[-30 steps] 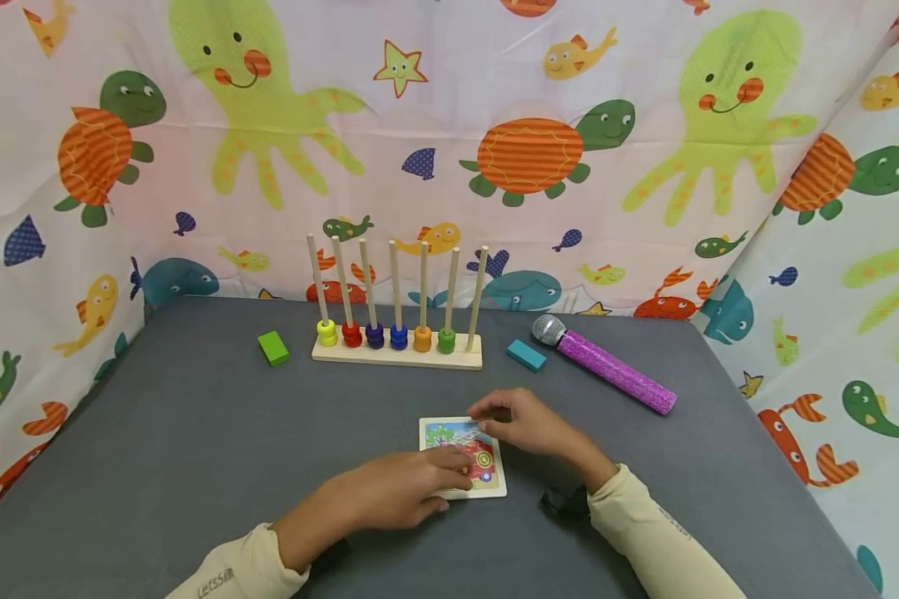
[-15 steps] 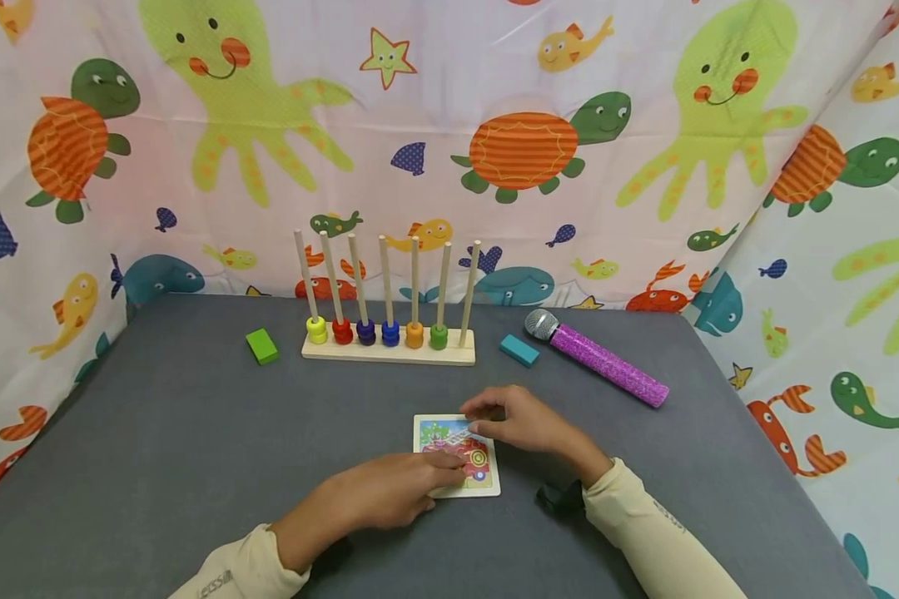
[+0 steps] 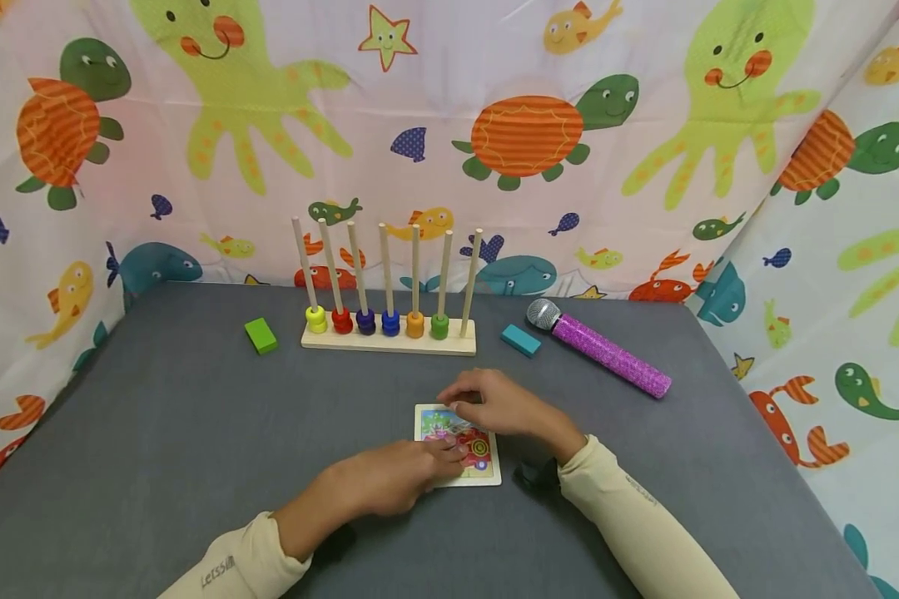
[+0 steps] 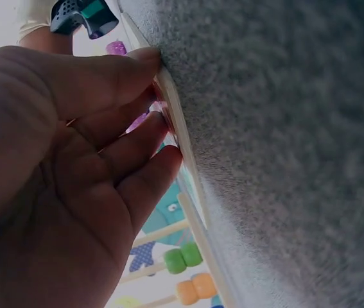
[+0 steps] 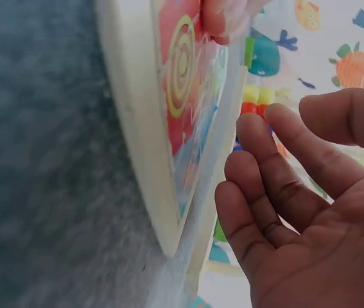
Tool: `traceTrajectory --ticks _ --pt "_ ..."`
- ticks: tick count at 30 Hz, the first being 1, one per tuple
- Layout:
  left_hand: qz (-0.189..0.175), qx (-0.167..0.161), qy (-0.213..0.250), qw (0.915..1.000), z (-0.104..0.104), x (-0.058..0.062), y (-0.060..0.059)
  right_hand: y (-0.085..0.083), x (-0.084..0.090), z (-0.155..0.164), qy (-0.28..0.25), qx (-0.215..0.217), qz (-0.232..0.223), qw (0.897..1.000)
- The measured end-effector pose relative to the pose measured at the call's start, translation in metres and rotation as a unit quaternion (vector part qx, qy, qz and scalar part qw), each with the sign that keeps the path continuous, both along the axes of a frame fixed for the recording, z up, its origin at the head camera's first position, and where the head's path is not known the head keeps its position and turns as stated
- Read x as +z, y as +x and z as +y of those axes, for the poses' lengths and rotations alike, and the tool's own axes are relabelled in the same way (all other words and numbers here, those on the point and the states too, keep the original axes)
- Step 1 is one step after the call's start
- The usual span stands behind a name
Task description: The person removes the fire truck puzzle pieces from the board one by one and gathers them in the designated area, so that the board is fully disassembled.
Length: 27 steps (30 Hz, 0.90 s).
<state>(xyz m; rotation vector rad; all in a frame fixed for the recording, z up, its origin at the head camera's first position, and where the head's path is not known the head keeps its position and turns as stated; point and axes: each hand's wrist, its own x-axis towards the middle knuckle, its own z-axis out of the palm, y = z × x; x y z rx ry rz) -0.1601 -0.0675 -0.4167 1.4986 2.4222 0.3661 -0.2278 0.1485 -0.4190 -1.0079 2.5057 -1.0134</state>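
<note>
Left hand (image 3: 400,476): fingers nearly straight, resting on picture board (image 3: 481,463), thumb at its edge. Right hand (image 3: 498,405): fingers loosely bent, thumb apart, we see nothing held; it hovers by board's far edge. Board lies on table (image 3: 195,433) under left fingers, near right hand. We judge step as steadying board while attending to its picture. Next move seems to call for light right fingertips, left pressing firm. Beyond hands: peg stand (image 3: 378,342); past right hand, teal block (image 3: 520,340), microphone (image 3: 607,353).
</note>
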Motion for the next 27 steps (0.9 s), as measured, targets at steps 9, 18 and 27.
traceTrajectory --ticks 9,18,27 --pt "-0.014 -0.006 -0.003 0.9999 0.001 0.005 -0.004 -0.008 0.003 -0.013 0.049 0.039 0.021 0.998" --pt "-0.07 -0.012 0.004 0.9974 -0.008 0.0 -0.008 -0.008 0.001 -0.019 0.066 0.065 0.038 0.995" --pt "-0.08 -0.018 0.002 0.9967 -0.009 -0.005 -0.009 -0.013 0.0 -0.028 0.098 0.084 0.04 0.991"
